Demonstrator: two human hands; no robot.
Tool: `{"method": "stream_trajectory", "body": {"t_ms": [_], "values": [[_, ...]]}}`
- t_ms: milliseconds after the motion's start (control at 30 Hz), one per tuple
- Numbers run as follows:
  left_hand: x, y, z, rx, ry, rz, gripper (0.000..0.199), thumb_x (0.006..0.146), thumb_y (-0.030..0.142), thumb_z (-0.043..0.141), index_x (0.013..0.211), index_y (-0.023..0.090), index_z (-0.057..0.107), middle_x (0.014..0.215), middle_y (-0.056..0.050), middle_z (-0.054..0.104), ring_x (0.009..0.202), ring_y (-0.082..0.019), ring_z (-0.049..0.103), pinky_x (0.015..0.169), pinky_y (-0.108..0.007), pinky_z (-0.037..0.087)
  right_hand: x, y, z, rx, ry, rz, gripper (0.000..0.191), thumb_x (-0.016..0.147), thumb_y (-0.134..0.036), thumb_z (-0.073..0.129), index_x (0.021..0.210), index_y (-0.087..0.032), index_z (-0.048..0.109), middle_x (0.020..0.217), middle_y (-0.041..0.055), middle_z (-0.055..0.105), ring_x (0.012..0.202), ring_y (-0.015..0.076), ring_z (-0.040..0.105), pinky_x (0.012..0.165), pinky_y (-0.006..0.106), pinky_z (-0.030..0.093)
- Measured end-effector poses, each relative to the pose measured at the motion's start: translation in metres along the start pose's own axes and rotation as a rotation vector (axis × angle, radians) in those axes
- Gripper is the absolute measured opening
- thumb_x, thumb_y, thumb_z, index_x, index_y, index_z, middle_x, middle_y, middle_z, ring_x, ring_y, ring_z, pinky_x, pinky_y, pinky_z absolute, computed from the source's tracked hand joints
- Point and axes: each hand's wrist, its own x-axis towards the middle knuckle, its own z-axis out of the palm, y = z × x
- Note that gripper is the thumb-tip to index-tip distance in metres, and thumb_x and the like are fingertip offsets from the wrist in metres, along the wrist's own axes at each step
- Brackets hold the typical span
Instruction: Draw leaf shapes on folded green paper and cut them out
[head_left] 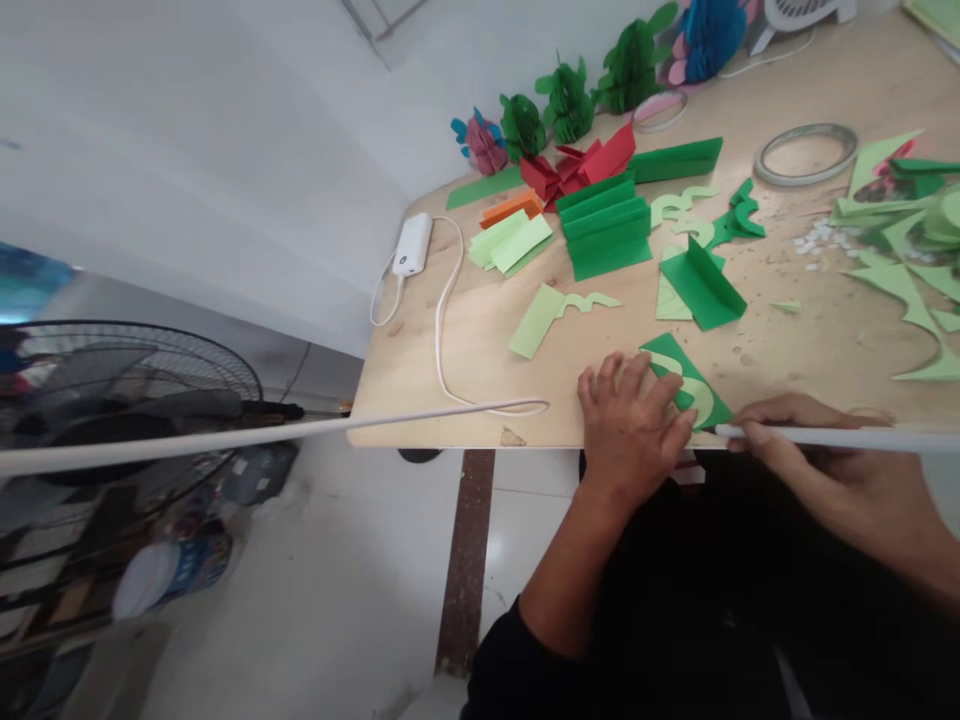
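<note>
My left hand (pixel 628 425) lies with fingers spread at the table's front edge. Its thumb and index finger press a light green wavy paper cut-out (pixel 699 398) onto a dark green paper piece (pixel 673 350). Beside it on the right, my right hand (pixel 817 450) is closed in a pinch on a slim white pen-like stick (pixel 726 430). The stick's tip is at the lower right corner of the dark green paper. Just beyond the hands lie a folded green paper (pixel 703 285) and a light green strip with a wavy end (pixel 538 318).
Pleated green paper (pixel 606 228), red folded paper (pixel 577 168) and light green scraps (pixel 911 300) lie on the table (pixel 465 340). Tape rolls (pixel 806 180) and paper figures (pixel 568 105) stand behind. A white cable (pixel 442 330) runs from a power bank (pixel 412 245). A fan (pixel 127 390) stands left.
</note>
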Motion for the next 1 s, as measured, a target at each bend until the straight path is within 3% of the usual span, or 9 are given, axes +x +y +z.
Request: {"method": "stream_trajectory", "body": {"t_ms": [133, 200, 300, 433, 567, 1000], "values": [[0.000, 0.000, 0.001, -0.005, -0.001, 0.002, 0.032, 0.095, 0.047, 0.053, 0.121, 0.031, 0.063, 0.143, -0.004, 0.055, 0.137, -0.030, 0.040, 0.112, -0.057, 0.031, -0.001, 0.003, -0.007, 0.033, 0.066, 0.111, 0.021, 0.090, -0.043, 0.055, 0.089, -0.027, 0.070, 0.079, -0.0011, 0.077, 0.070, 0.0191, 0.072, 0.064, 0.031, 0.056], [0.000, 0.000, 0.000, -0.009, -0.008, 0.002, 0.033, 0.095, 0.047, 0.053, 0.121, 0.030, 0.063, 0.143, -0.004, 0.055, 0.137, -0.031, 0.040, 0.112, -0.058, 0.030, 0.001, 0.004, -0.006, 0.024, 0.057, 0.026, 0.021, 0.092, -0.039, 0.054, 0.099, -0.027, 0.070, 0.090, 0.0009, 0.079, 0.082, 0.0199, 0.074, 0.076, 0.033, 0.057], [0.000, 0.001, -0.001, -0.008, -0.022, 0.002, 0.034, 0.095, 0.048, 0.052, 0.122, 0.030, 0.062, 0.144, -0.004, 0.054, 0.137, -0.031, 0.040, 0.112, -0.059, 0.030, 0.003, 0.008, -0.001, -0.024, 0.028, -0.211, 0.022, 0.092, -0.029, 0.055, 0.109, -0.025, 0.068, 0.103, 0.0049, 0.077, 0.096, 0.0210, 0.072, 0.086, 0.035, 0.055], [0.001, 0.001, -0.002, -0.012, -0.026, 0.006, 0.034, 0.096, 0.049, 0.051, 0.122, 0.030, 0.062, 0.144, -0.005, 0.053, 0.137, -0.032, 0.039, 0.112, -0.059, 0.030, 0.005, 0.014, 0.007, -0.153, 0.019, -0.427, 0.031, 0.091, -0.019, 0.057, 0.121, -0.024, 0.062, 0.102, 0.0074, 0.076, 0.092, 0.0225, 0.071, 0.084, 0.040, 0.053], [0.001, 0.001, -0.001, -0.025, -0.020, 0.009, 0.034, 0.096, 0.049, 0.050, 0.121, 0.029, 0.061, 0.144, -0.004, 0.053, 0.137, -0.031, 0.039, 0.112, -0.059, 0.030, 0.005, 0.016, 0.010, -0.298, 0.046, -0.553, 0.036, 0.089, -0.017, 0.060, 0.124, -0.022, 0.060, 0.095, 0.0067, 0.076, 0.089, 0.0230, 0.069, 0.077, 0.038, 0.050], [0.002, 0.000, -0.004, -0.073, -0.046, -0.002, 0.042, 0.094, 0.047, 0.053, 0.127, 0.020, 0.055, 0.144, -0.007, 0.055, 0.137, -0.032, 0.040, 0.116, -0.059, 0.029, 0.002, 0.029, 0.016, -0.353, 0.080, -0.604, 0.032, 0.087, -0.017, 0.060, 0.119, -0.019, 0.063, 0.094, 0.0077, 0.075, 0.089, 0.0219, 0.068, 0.078, 0.036, 0.049]]}}
